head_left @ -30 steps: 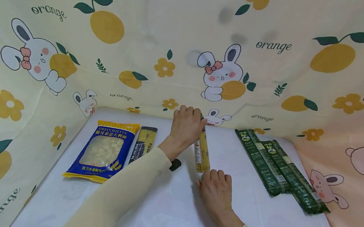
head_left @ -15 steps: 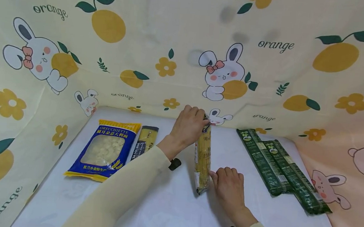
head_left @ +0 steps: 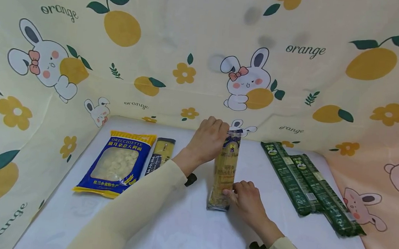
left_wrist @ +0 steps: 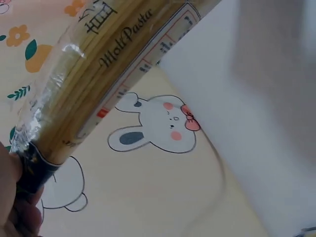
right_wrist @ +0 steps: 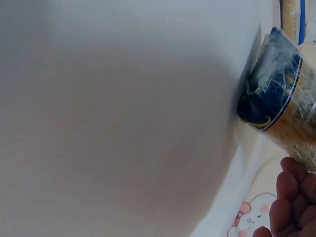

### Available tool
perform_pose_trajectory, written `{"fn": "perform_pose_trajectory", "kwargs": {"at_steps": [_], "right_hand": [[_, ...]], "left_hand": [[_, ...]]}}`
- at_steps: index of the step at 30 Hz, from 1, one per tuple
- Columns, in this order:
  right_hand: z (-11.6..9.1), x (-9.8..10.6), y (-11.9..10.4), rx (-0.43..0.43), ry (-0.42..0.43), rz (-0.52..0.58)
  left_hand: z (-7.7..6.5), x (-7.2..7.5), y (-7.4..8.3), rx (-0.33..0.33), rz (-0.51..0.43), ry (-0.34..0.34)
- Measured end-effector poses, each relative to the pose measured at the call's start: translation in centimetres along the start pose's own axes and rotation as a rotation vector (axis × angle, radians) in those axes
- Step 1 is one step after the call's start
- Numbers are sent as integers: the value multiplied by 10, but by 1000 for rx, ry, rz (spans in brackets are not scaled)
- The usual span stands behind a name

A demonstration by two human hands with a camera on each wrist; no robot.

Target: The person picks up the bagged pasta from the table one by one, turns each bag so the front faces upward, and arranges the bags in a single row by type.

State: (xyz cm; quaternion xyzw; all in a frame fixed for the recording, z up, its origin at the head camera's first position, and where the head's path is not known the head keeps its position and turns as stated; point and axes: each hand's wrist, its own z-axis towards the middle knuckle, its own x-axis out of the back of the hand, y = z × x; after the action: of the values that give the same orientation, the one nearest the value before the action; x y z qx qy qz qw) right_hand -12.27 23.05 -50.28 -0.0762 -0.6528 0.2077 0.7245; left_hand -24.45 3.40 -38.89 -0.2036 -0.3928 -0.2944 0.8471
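Note:
A clear, dark-ended packet of spaghetti (head_left: 225,169) stands nearly upright over the white table in the head view, its printed front turned to me. My left hand (head_left: 208,137) grips its top end; the left wrist view shows fingers (left_wrist: 30,215) around the dark end and long strands inside. My right hand (head_left: 249,202) is at the packet's lower right side, thumb laid against the front. In the right wrist view, loosely bent right fingers (right_wrist: 291,197) sit right at the wrapper's edge, near the packet's dark blue bottom end (right_wrist: 274,94).
To the left lie a blue and yellow bag of orecchiette (head_left: 115,164) and a slim pasta packet (head_left: 162,153), partly behind my left forearm. Two long green packets (head_left: 290,178) (head_left: 327,195) overlap at the right. A patterned cloth (head_left: 192,42) rises behind the white table (head_left: 177,232).
The spaghetti packet has turned, so its wide front now shows, and its lower end has come into view. My right hand left that end, moved right, then brought its thumb back onto the packet.

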Motion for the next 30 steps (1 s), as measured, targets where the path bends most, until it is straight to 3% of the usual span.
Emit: {"fn": "perform_pose_trajectory", "kwargs": {"at_steps": [8,17,21,25,30], "right_hand": [[-5,-6,-18,-18,14,1],[-14,-8,-52,-1,17,-32],[-14,-14,-58,-22,-15,-40],[-14,-19,-61,-36,-47,-49],[-14,-23,-65,-26,-58,-83]], "left_hand": [[-10,-14,-9,140,-13,-168],[-28,-29,-28,208,13,-379],[-36,-39,-32,203,43,-445],[-44,-53,-33,177,101,-470],[-53,-69,-35,149,153,-444]]}}
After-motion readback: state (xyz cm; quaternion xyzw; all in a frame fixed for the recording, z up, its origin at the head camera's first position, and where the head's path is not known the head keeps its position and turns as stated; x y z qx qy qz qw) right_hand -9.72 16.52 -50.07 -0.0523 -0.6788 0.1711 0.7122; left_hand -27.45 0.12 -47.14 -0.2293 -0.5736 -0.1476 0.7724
